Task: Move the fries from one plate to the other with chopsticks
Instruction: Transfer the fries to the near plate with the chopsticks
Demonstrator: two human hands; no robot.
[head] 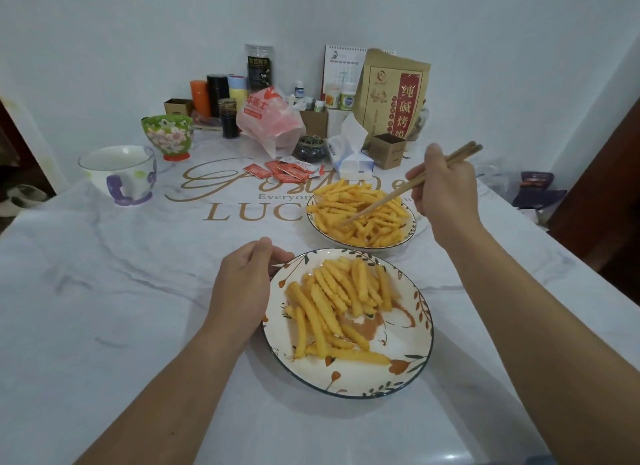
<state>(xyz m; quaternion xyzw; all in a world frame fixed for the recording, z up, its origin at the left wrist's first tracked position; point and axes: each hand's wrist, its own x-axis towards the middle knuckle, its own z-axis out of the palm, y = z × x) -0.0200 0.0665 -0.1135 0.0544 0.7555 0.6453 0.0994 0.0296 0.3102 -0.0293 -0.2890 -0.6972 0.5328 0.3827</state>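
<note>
Reaching with chopsticks (412, 187), pinched in right hand (446, 194), tips down-left into far fries (360, 215). Steadying near plate (408, 371), left hand (242, 288) curling at its rim.

Near plate (398, 378) before far plate (410, 237) (both hold fries), mug (119, 173) far left; clutter behind

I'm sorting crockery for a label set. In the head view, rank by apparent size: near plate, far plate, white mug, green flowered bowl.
1. Near plate, though nearest the camera.
2. Far plate.
3. White mug.
4. Green flowered bowl, farthest back.
</note>
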